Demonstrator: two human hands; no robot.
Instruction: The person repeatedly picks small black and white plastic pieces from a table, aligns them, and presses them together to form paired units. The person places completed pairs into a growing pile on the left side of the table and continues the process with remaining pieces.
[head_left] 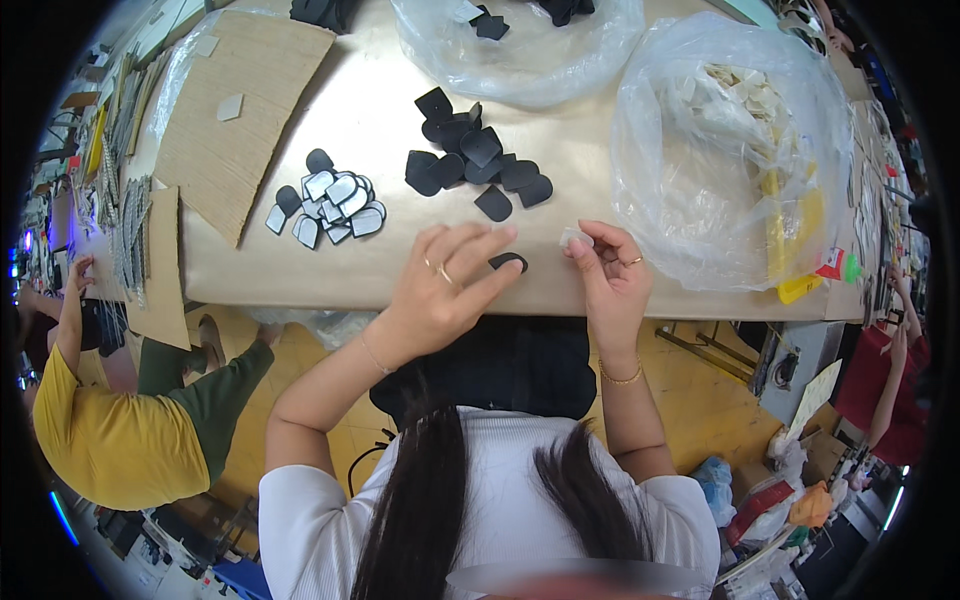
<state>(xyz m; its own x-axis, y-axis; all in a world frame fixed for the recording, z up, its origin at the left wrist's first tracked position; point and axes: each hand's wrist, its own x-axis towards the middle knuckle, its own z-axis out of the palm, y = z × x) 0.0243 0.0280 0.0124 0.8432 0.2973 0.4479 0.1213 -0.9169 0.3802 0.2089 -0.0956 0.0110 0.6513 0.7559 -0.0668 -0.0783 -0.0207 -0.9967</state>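
At the table's near edge, my left hand [447, 283] is stretched out with its fingers apart. One fingertip touches a small black rounded piece [507, 261] that lies on the table. To its right my right hand [612, 285] is raised slightly, its thumb and index finger pinching a small white piece [574, 237]. Beyond my hands lies a loose pile of black rounded pieces [482, 148]. Left of that is a smaller heap of black pieces faced with white [343, 194].
A large cardboard sheet [245, 115] covers the table's left part. On the right stands an open clear plastic bag [660, 130] of pale pieces; another plastic bag [520, 75] with black pieces is at the back. A person in yellow [125, 440] sits at left.
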